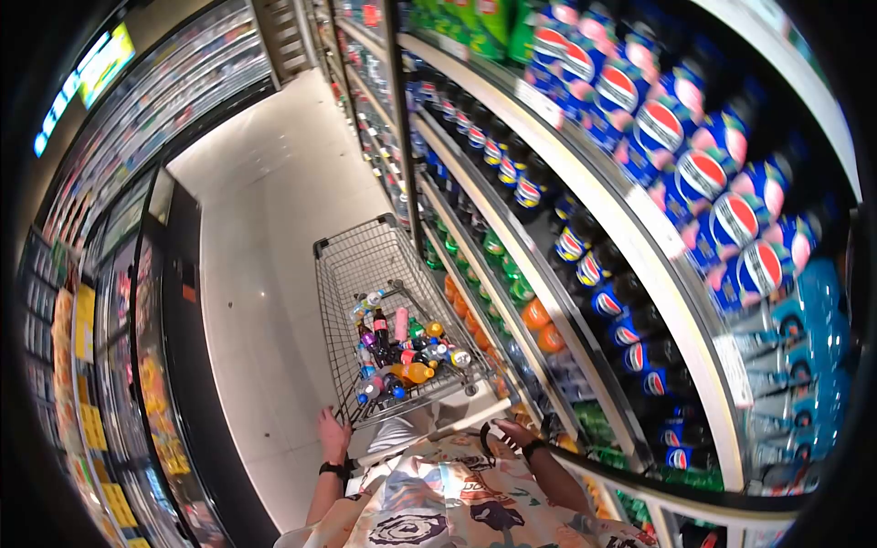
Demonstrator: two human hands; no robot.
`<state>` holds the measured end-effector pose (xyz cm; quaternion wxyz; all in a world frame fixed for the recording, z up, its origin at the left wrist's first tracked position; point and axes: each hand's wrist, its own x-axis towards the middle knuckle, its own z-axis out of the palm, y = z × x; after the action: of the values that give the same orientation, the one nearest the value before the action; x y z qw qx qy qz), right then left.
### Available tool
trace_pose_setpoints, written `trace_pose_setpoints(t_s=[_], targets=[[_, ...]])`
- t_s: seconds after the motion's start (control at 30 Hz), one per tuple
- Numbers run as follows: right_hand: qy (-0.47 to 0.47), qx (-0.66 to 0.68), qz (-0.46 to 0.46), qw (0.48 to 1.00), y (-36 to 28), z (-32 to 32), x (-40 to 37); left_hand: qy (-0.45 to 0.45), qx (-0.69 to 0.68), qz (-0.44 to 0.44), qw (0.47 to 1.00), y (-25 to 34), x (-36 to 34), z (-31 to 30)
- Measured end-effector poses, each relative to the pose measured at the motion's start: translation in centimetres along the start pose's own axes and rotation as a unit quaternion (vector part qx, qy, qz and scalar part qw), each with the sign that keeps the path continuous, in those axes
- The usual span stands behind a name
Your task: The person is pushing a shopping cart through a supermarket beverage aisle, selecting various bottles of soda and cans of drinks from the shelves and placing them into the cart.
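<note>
A wire shopping cart (343,265) stands in front of me, with several drink bottles lying jumbled at its near end. Among them are an orange bottle (413,373), a dark cola bottle (381,331) and a pink container (401,321). My left hand (334,435) is curled at the cart's near left corner, a black band on its wrist. Close to the right end of the pale cart handle (457,424) is my right hand (514,432), its fingers bent at the bar and partly hidden. A dark striped item beside that hand is too small to make out.
Shelves of soda bottles line the right side, with blue Pepsi bottles (660,126) on the upper shelf and light-blue bottles (808,338) nearby. A shelf upright (402,137) rises beside the cart. Along the left runs a black display case (174,338); pale floor (265,201) extends between.
</note>
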<state>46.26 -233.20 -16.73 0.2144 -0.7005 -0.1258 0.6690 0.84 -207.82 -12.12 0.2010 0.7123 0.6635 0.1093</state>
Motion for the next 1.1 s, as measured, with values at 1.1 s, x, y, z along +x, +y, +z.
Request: trace_pose_setpoints(t_s=[1.1], targets=[[0.422, -0.364, -0.167, 0.813, -36.6, 11.2, 11.6, -0.025, -0.118, -0.200, 0.972, -6.1, 21.6, -8.4]])
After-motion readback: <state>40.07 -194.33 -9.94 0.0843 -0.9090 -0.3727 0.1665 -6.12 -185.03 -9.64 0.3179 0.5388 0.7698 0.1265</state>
